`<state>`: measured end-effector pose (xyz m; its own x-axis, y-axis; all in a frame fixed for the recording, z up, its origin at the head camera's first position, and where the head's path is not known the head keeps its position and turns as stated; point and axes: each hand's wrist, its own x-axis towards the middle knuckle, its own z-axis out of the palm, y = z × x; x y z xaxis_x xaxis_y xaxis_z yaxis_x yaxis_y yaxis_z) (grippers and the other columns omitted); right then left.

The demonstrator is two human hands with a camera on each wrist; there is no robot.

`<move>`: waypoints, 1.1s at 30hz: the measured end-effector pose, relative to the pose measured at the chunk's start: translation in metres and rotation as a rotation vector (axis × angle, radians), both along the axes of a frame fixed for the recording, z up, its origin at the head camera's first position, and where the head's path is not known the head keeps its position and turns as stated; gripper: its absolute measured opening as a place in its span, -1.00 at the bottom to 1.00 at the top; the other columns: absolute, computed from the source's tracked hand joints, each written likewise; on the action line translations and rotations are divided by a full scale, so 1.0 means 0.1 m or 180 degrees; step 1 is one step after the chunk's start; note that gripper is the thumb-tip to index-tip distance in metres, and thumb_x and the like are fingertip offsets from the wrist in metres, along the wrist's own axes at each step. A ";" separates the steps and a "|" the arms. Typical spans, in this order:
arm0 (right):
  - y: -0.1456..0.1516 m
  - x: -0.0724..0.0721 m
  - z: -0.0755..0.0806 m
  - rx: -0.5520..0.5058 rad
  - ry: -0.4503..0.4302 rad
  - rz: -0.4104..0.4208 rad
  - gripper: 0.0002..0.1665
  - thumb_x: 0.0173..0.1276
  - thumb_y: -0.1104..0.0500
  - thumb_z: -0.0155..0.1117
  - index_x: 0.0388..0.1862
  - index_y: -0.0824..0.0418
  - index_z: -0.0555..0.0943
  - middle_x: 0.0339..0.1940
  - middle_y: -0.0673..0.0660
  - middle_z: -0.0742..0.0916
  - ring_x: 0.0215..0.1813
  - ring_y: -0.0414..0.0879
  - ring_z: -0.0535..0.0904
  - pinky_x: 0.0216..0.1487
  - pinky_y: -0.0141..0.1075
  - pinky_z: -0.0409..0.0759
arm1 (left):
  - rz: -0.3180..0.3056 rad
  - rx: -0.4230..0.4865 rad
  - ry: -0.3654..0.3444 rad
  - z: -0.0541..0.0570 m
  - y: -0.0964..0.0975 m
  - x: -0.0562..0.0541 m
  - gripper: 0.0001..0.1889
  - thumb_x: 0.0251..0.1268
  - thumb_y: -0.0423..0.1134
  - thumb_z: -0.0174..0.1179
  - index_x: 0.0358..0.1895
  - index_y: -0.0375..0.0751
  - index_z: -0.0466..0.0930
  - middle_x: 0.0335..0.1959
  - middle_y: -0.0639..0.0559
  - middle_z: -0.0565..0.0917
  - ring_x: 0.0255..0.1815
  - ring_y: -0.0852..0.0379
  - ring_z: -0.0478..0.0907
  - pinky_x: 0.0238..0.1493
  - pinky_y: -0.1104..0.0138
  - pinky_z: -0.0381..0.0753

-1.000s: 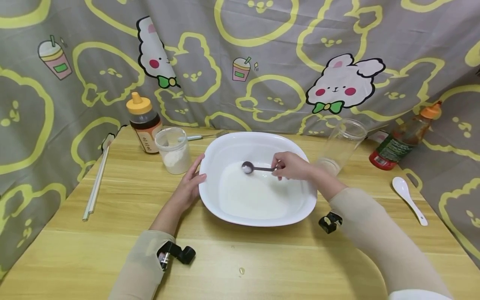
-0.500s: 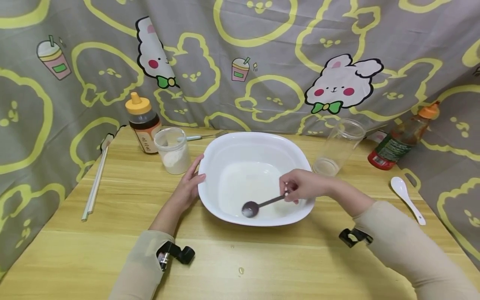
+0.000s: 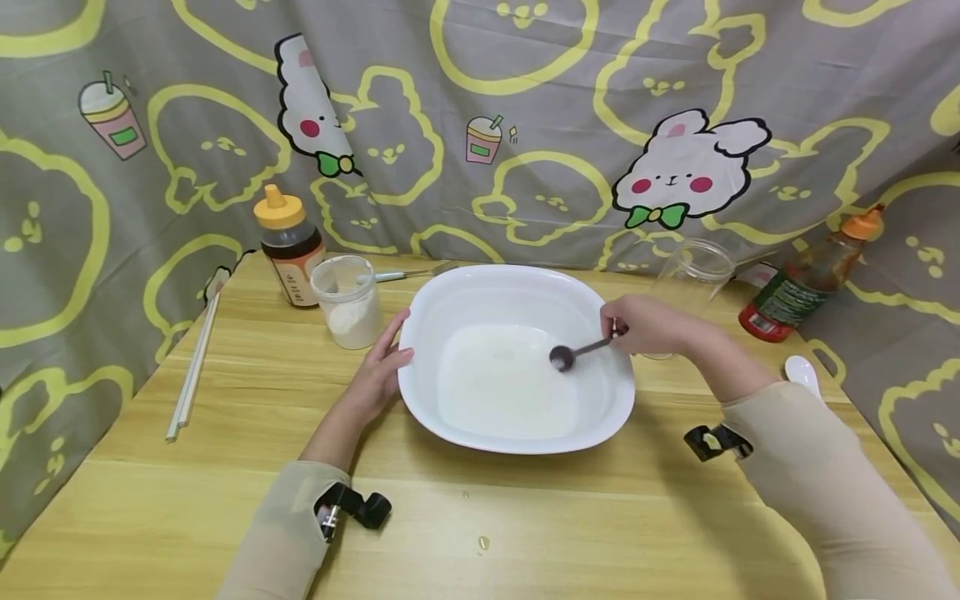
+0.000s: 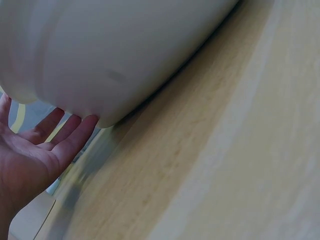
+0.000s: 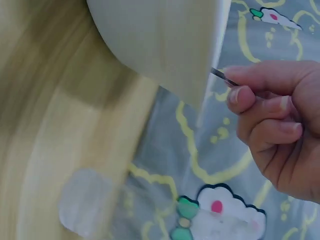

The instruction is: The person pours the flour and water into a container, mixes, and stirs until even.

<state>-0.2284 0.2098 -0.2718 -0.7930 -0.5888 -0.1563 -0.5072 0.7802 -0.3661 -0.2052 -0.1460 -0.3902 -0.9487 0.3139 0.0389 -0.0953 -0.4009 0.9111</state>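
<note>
A white basin (image 3: 517, 444) with pale liquid (image 3: 510, 383) in its bottom stands at the middle of the table. My left hand (image 3: 378, 371) rests against the basin's left side, thumb tip at the rim. From below, the left wrist view shows my extended fingers (image 4: 77, 137) touching the outer wall. Over the basin's right side, my right hand (image 3: 651, 325) pinches the thin handle of a dark measuring spoon (image 3: 562, 358). The spoon's round bowl hangs inside the basin, near the right wall. In the right wrist view only a bit of its handle (image 5: 224, 77) shows.
A jar of white powder (image 3: 351, 321), a yellow-capped bottle (image 3: 292, 262) and a fork (image 3: 397, 274) stand or lie left. White sticks (image 3: 193, 367) lie farther left. Right are a clear jar (image 3: 697, 275), partly hidden, a red sauce bottle (image 3: 798, 287) and a white spoon (image 3: 802, 373).
My right hand has carried the measuring spoon from the basin's middle toward its front, then back and right. The right sleeve now covers part of the white spoon. My left hand stays put.
</note>
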 end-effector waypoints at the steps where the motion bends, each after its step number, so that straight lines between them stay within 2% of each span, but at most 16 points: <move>1: -0.04 -0.03 -0.03 -0.0018 0.0041 -0.0081 -0.89 -0.02 0.41 0.12 -0.55 0.22 0.49 -0.71 0.00 0.46 -0.62 -0.15 0.34 -0.59 -0.33 0.33 | 0.0003 -0.0007 -0.0006 0.00 0.00 0.00 -0.33 0.14 -0.39 -0.09 0.34 0.05 -0.07 0.20 -0.28 0.12 -0.01 -0.07 0.34 -0.15 0.21 0.47; 4: -0.20 -0.12 -0.13 -0.0137 0.0084 -0.0231 -0.95 0.03 0.37 0.14 -0.50 0.25 0.49 -0.68 0.01 0.50 -0.59 -0.15 0.38 -0.55 -0.32 0.36 | 0.0005 -0.0004 -0.0006 0.00 0.00 0.00 -0.33 0.14 -0.39 -0.09 0.34 0.06 -0.07 0.21 -0.28 0.12 0.02 -0.12 0.30 -0.13 0.19 0.46; 8: -0.48 -0.17 -0.31 -0.0477 0.0041 -0.0183 -0.96 0.08 0.35 0.15 -0.46 0.29 0.47 -0.66 0.02 0.57 -0.60 -0.11 0.48 -0.53 -0.33 0.41 | 0.0003 0.0019 0.0003 0.00 0.00 0.01 -0.33 0.15 -0.40 -0.10 0.34 0.05 -0.08 0.21 -0.29 0.11 0.01 -0.09 0.32 -0.14 0.20 0.47; 13: -0.76 -0.11 -0.47 -0.0922 -0.0330 0.0023 -0.96 0.11 0.35 0.14 -0.43 0.29 0.47 -0.68 0.07 0.59 -0.60 -0.05 0.48 -0.59 -0.36 0.37 | 0.0016 0.0048 0.0052 -0.01 0.01 0.02 -0.33 0.14 -0.41 -0.10 0.34 0.02 -0.09 0.21 -0.29 0.09 -0.05 0.03 0.38 -0.18 0.26 0.49; 16: -0.84 -0.03 -0.49 -0.1056 -0.0635 0.0237 -0.96 0.11 0.35 0.15 -0.43 0.26 0.47 -0.71 0.07 0.57 -0.67 -0.11 0.41 -0.65 -0.39 0.33 | 0.0015 0.0109 0.0082 -0.02 0.01 0.01 -0.33 0.15 -0.43 -0.11 0.34 -0.01 -0.10 0.22 -0.30 0.08 -0.05 0.05 0.38 -0.17 0.27 0.49; 21: -0.75 0.13 -0.40 -0.1018 -0.1178 0.0568 -0.95 0.11 0.36 0.14 -0.44 0.24 0.50 -0.72 0.08 0.56 -0.70 -0.18 0.34 -0.68 -0.42 0.29 | -0.0005 0.0134 0.0091 -0.02 0.01 0.01 -0.33 0.14 -0.43 -0.11 0.34 -0.01 -0.09 0.23 -0.29 0.06 -0.01 0.00 0.35 -0.14 0.25 0.47; 24: -0.58 0.20 -0.30 -0.0846 -0.1324 0.0676 -0.94 0.10 0.38 0.14 -0.45 0.25 0.51 -0.73 0.07 0.54 -0.69 -0.16 0.36 -0.67 -0.44 0.28 | -0.0009 0.0095 0.0085 -0.01 0.01 0.00 -0.33 0.14 -0.42 -0.11 0.34 0.01 -0.09 0.23 -0.29 0.07 0.01 -0.03 0.33 -0.14 0.24 0.47; 27: -0.37 0.23 -0.16 -0.0571 -0.1293 0.0640 -0.91 0.06 0.40 0.14 -0.49 0.24 0.51 -0.75 0.05 0.51 -0.68 -0.15 0.38 -0.65 -0.44 0.29 | -0.0015 0.0076 0.0083 -0.01 0.01 0.00 -0.33 0.14 -0.42 -0.11 0.34 0.01 -0.09 0.23 -0.29 0.08 0.03 -0.08 0.31 -0.12 0.21 0.45; 30: -0.20 0.22 -0.02 -0.0280 -0.1176 0.0471 -0.86 0.01 0.43 0.12 -0.54 0.20 0.50 -0.76 0.02 0.49 -0.69 -0.16 0.38 -0.67 -0.43 0.31 | -0.0022 0.0064 0.0091 -0.01 0.01 0.01 -0.33 0.15 -0.42 -0.11 0.34 0.01 -0.10 0.21 -0.29 0.09 0.03 -0.10 0.30 -0.10 0.18 0.44; 33: -0.09 0.19 0.09 -0.0078 -0.0912 0.0306 -0.84 -0.03 0.45 0.08 -0.57 0.21 0.48 -0.76 0.01 0.48 -0.70 -0.17 0.37 -0.70 -0.39 0.34 | -0.0012 0.0053 0.0100 -0.01 0.01 0.01 -0.34 0.14 -0.41 -0.11 0.34 0.01 -0.08 0.18 -0.29 0.12 -0.01 -0.07 0.33 -0.13 0.20 0.46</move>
